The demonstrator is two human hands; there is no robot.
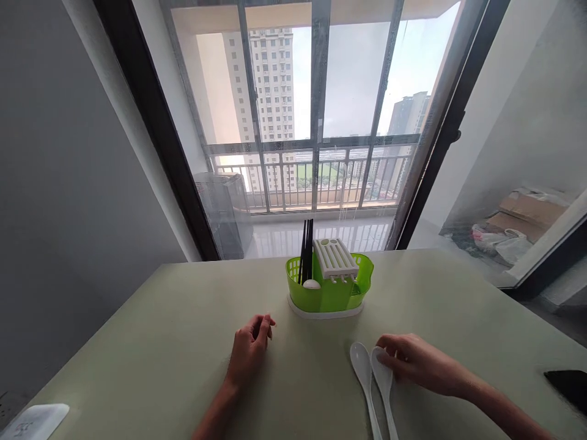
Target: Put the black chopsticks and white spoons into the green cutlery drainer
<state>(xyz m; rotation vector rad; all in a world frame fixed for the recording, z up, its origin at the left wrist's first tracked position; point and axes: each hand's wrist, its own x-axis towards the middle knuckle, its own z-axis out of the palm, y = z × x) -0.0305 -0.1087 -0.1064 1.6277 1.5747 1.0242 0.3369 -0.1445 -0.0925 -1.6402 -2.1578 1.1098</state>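
My right hand (410,360) has its thumb and fingers at the bowl of the right one of two white spoons (383,380), pinching its edge. Close beside it on the left lies the other white spoon (362,365), both handles pointing toward me. My left hand (251,343) rests on the table with fingers curled in, and nothing shows in it. Beyond both hands stands a green utensil caddy (323,297) on a white base. Black chopsticks (306,253) stand upright in its left part, with a white spoon's bowl (312,284) at its rim. A white slotted rack (336,258) sits on top.
The pale table (183,324) reaches to a glass door with a balcony behind it. A white object (39,421) lies at the near left corner, and a dark object (567,386) at the right edge. Cardboard boxes (527,214) and bags are piled beyond the table at right.
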